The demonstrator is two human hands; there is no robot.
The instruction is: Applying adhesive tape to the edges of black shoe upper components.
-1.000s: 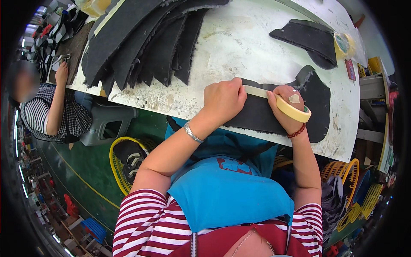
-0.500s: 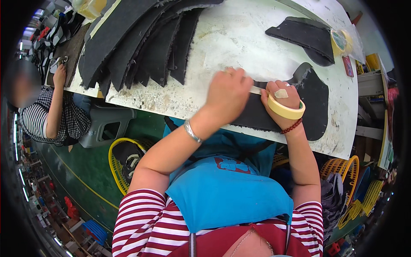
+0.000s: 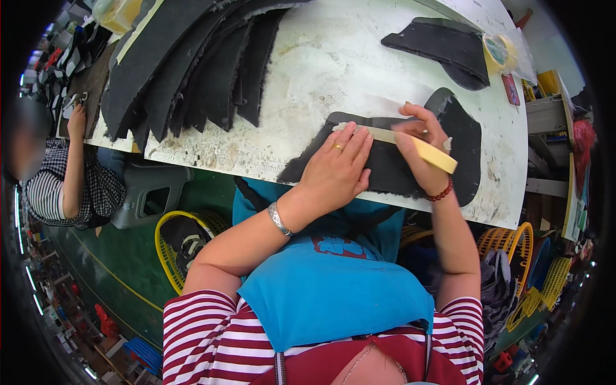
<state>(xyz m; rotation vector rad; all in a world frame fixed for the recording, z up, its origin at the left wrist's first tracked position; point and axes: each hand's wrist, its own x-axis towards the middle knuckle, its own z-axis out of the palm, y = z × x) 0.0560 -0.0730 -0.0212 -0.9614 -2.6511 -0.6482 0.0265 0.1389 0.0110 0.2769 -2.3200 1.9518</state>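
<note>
At the near edge of the bench (image 3: 321,77), the left hand (image 3: 337,168) is laid flat, fingers spread a bit, right on top of a black cut piece (image 3: 391,168) of floppy sheet material, so nothing is gripped there, it's just pressed down. The right hand (image 3: 417,144) is closed around a roll of yellowish tape (image 3: 433,154), and a strip of tape (image 3: 375,133) is stretched from the roll across the upper part of the black piece, up to the left fingertips. The two hands are kept just beside each other, with the strip between them.

The black piece is spread across the front of the white, scuffed bench, close to its edge. Farther back on the left, a fanned stack of black pieces (image 3: 186,70) is piled up. Toward the back right, another dark piece (image 3: 443,51) is lying by itself, with a second tape roll (image 3: 496,51) just beside it.

Off to the far left, another person's arm in a checked sleeve (image 3: 90,186) can be seen. Below the bench, yellow baskets (image 3: 168,256) are set on the green floor.
</note>
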